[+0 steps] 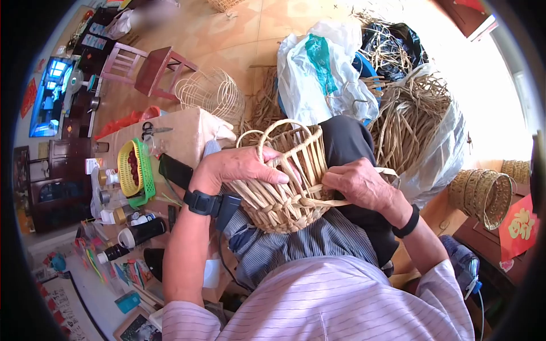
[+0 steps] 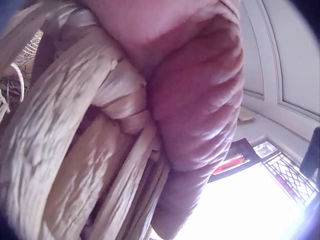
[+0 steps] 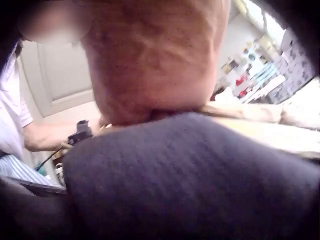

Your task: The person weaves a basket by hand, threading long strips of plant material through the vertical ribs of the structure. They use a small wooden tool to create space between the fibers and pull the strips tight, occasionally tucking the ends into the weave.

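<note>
On the person's lap rests a half-woven straw basket (image 1: 282, 215), with upright stakes along its side and looped handles at its far rim. My left hand (image 1: 245, 166) grips its wall, thumb outside and fingers partly hidden inside. Close up in the left wrist view, that hand (image 2: 195, 100) lies against the thick straw stakes (image 2: 85, 180). At the basket's right side my right hand (image 1: 364, 183) pinches a flat straw strand (image 1: 325, 202) that runs along the woven wall. The right wrist view has the back of this hand (image 3: 155, 65) above the dark trouser leg (image 3: 195, 175), its fingertips hidden.
Bundles of dry straw (image 1: 410, 122) and a white plastic bag (image 1: 296, 77) lie ahead on the right. A wire-like open basket frame (image 1: 211, 94) stands beyond a covered table (image 1: 176, 128) with scissors (image 1: 152, 130). Finished woven baskets (image 1: 480, 196) lie at the right.
</note>
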`<action>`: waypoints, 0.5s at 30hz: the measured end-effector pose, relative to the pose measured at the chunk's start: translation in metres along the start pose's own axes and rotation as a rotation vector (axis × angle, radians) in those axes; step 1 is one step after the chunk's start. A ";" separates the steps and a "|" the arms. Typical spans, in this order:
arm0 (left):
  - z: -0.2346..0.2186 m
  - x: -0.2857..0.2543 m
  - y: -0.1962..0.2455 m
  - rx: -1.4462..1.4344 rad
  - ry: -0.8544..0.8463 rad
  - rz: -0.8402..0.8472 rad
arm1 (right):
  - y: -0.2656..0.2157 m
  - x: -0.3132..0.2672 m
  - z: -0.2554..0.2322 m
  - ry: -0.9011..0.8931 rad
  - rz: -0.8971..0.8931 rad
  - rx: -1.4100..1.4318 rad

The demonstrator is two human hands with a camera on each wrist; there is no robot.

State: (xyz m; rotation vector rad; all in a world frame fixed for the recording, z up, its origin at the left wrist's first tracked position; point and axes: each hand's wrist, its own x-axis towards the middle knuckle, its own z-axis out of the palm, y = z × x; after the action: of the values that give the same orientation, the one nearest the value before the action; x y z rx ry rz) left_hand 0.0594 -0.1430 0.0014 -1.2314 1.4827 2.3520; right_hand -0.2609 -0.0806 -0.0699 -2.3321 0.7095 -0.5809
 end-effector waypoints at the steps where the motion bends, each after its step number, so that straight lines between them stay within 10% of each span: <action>1: 0.002 -0.002 0.003 -0.024 0.012 -0.005 | 0.000 0.002 -0.002 0.021 -0.006 0.042; 8: -0.001 0.000 0.003 0.020 0.022 -0.031 | -0.009 0.008 -0.017 0.002 0.044 -0.178; 12: -0.003 0.002 -0.006 0.096 0.035 0.054 | -0.051 0.000 -0.021 0.354 0.019 -0.257; 15: -0.004 0.006 -0.013 0.099 0.030 0.077 | -0.060 -0.014 0.005 0.096 0.121 -0.177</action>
State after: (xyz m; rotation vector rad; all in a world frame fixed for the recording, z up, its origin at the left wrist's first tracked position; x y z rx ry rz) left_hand 0.0638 -0.1410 -0.0124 -1.2114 1.6628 2.2857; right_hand -0.2483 -0.0296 -0.0364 -2.4142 0.9744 -0.5996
